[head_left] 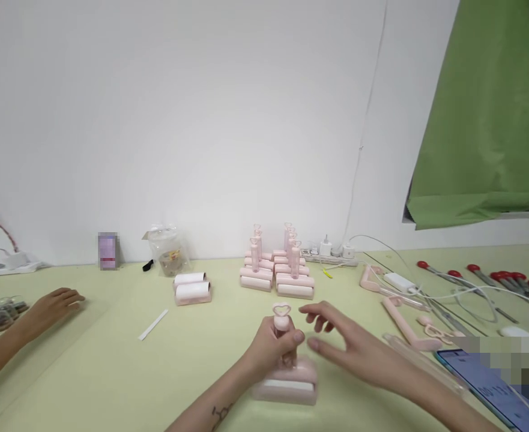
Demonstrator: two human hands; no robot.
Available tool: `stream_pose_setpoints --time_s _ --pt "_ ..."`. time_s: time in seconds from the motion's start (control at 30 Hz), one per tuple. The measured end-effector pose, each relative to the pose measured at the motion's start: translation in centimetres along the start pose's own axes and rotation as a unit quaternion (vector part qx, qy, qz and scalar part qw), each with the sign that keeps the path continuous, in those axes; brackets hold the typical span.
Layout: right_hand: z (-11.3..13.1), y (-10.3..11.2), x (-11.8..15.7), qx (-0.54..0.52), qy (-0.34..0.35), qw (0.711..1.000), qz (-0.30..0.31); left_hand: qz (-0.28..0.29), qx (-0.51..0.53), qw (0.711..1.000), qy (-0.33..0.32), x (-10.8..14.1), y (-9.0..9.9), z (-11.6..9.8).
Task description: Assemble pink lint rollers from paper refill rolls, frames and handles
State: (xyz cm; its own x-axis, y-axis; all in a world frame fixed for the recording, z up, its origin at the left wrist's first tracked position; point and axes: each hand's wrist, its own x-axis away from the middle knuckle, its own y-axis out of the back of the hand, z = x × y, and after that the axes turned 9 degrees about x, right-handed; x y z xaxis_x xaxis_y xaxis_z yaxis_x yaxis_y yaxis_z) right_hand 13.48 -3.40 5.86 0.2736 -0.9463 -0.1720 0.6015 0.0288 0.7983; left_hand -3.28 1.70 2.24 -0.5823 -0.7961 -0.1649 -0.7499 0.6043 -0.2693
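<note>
Several large surfaces frame the scene: a white wall (228, 108) across the back, a pale green table (124, 372) below it, and a green cloth (484, 120) hanging at the right. Near the wall, a group of pink rollers (256, 279) stands in two columns, handles upright. At the front, the person's left hand (271, 345) is wrapped around the handle of another pink roller (286, 393), upright over its wide base at the near middle of the table, a heart-shaped loop showing above the fist. Just beside it, the right hand (336, 342) is spread, thumb and fingers apart and curved toward the handle. A co-worker's hand (57, 309) lies palm down at the far left. Smaller things follow: a clear bag (169, 255) by the wall, a phone (484, 384) at the right, two white rolls (193, 292) side by side, and a thin white strip (153, 324).
</note>
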Motion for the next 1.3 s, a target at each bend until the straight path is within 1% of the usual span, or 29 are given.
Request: stream_pose_setpoints --time_s 0.07,0.1,0.13,0.17,0.2,0.23,0.27,0.3,0.33,0.37,0.43,0.47,0.53,0.57,0.6,0.67,0.8,0.93,1.03,1.17,1.23,1.3 --pt "0.8 -2.2 -0.1 0.009 -0.013 0.998 0.064 0.027 -0.022 0.999 0.001 0.4 0.6 -1.2" --pt "0.7 -3.1 -0.2 0.027 -0.014 0.996 0.082 0.046 -0.051 0.998 -0.006 0.6 1.0 -1.9" --pt "0.5 -4.0 -0.4 0.048 -0.011 0.995 0.086 0.063 -0.095 0.993 -0.021 0.6 1.6 -2.6" --pt "0.3 -4.8 -0.6 0.072 -0.003 0.994 0.077 0.073 -0.155 0.984 -0.043 0.5 2.4 -3.3" --pt "0.0 -5.4 -1.1 0.094 0.01 0.994 0.058 0.07 -0.227 0.969 -0.069 0.3 3.4 -3.9" --pt "-0.3 -5.9 -1.8 0.115 0.028 0.992 0.035 0.044 -0.31 0.945 -0.092 0.1 4.7 -4.5" --pt "-0.5 -6.3 -2.6 0.141 0.049 0.989 0.01 -0.004 -0.382 0.918 -0.107 -0.3 6.3 -5.1" --pt "-0.7 -6.6 -3.7 0.17 0.071 0.983 -0.014 -0.075 -0.449 0.884 -0.107 -0.6 8.0 -5.5" --pt "-0.8 -6.9 -5.0 0.201 0.09 0.975 -0.041 -0.165 -0.512 0.839 -0.079 -0.8 10.0 -5.8" --pt "-1.0 -7.1 -6.3 0.231 0.101 0.965 -0.068 -0.226 -0.526 0.818 -0.061 -0.9 12.0 -6.0" --pt "-1.3 -7.5 -9.1 0.272 0.097 0.951 -0.109 -0.313 -0.533 0.785 -0.028 -0.7 15.8 -6.1" --pt "-1.5 -7.7 -10.5 0.285 0.09 0.946 -0.125 -0.354 -0.531 0.77 -0.009 -0.5 17.4 -6.0" --pt "-1.8 -8.2 -12.8 0.309 0.078 0.937 -0.147 -0.418 -0.517 0.747 0.026 0.1 19.7 -5.4" --pt "-2.0 -8.4 -13.7 0.322 0.074 0.931 -0.155 -0.439 -0.509 0.74 0.039 0.4 20.4 -5.1" --pt "-2.1 -8.5 -14.5 0.334 0.071 0.926 -0.16 -0.451 -0.502 0.736 0.046 0.7 20.8 -4.7" --pt "-2.4 -8.8 -15.6 0.356 0.07 0.917 -0.166 -0.455 -0.496 0.738 0.048 0.9 21.0 -3.9" --pt "-3.0 -9.0 -16.6 0.384 0.067 0.903 -0.181 -0.436 -0.503 0.745 0.033 0.9 20.7 -3.2" --pt "-3.8 -9.1 -17.4 0.39 0.057 0.898 -0.196 -0.423 -0.512 0.746 0.051 0.9 21.2 -3.1" --pt "-4.3 -9.0 -17.6 0.378 0.063 0.901 -0.202 -0.412 -0.511 0.75 0.074 1.0 21.7 -3.3" --pt "-4.7 -9.1 -17.7 0.337 0.087 0.915 -0.202 -0.395 -0.511 0.757 0.096 1.1 22.0 -3.5" --pt "-4.8 -9.3 -17.9 0.303 0.094 0.926 -0.205 -0.38 -0.508 0.766 0.106 1.1 22.0 -3.7" --pt "-4.8 -9.4 -18.1 0.257 0.094 0.938 -0.212 -0.357 -0.5 0.78 0.119 1.3 22.0 -4.0"
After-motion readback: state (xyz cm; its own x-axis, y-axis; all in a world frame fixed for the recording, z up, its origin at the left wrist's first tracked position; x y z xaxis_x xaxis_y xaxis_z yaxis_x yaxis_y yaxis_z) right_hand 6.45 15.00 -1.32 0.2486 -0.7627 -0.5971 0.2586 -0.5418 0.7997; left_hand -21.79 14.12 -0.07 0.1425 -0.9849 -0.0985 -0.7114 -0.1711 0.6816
